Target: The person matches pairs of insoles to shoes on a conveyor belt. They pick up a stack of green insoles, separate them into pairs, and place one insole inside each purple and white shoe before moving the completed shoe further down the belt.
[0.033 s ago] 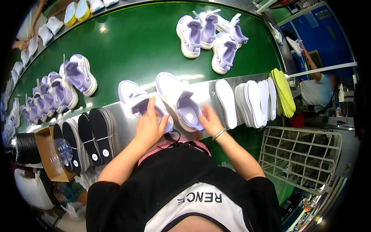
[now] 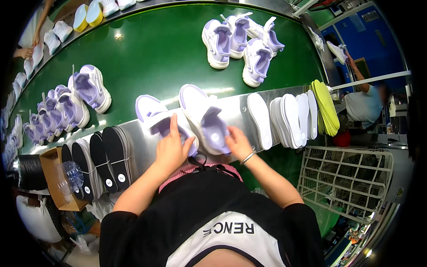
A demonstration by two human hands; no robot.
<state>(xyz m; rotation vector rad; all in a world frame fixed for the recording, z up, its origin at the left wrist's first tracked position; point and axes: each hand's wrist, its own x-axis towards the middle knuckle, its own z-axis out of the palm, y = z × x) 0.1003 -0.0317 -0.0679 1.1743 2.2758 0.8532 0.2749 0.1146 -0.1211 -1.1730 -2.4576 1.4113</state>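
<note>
Sneakers, two of them in white and lilac, lie side by side on the metal shelf [image 2: 231, 109] that runs along the near edge of the green conveyor belt [image 2: 160, 58]. The left hand [image 2: 171, 149] rests on the left sneaker [image 2: 155, 118], fingers spread over its open top, thumb toward the heel; it presses rather than clamps. The right hand [image 2: 238, 142], a thin bracelet at its wrist, curls its fingertips on the heel end of the right sneaker [image 2: 204, 118], whose lilac inside faces up.

Farther right along the shelf, white insoles [image 2: 260, 120] lie flat and then stand on edge in a row, ending in a stack of yellow-green insoles [image 2: 325, 107]. Toward the shelf's left end, black insoles [image 2: 109, 158] stand in a bundle beside a cardboard box [image 2: 51, 178]. On the belt, a group of finished sneakers [image 2: 240, 42] sits near the far edge, another group [image 2: 66, 107] at the left edge. Below the shelf's right end stands a white wire rack [image 2: 347, 178]; another person [image 2: 364, 100] works beyond it.
</note>
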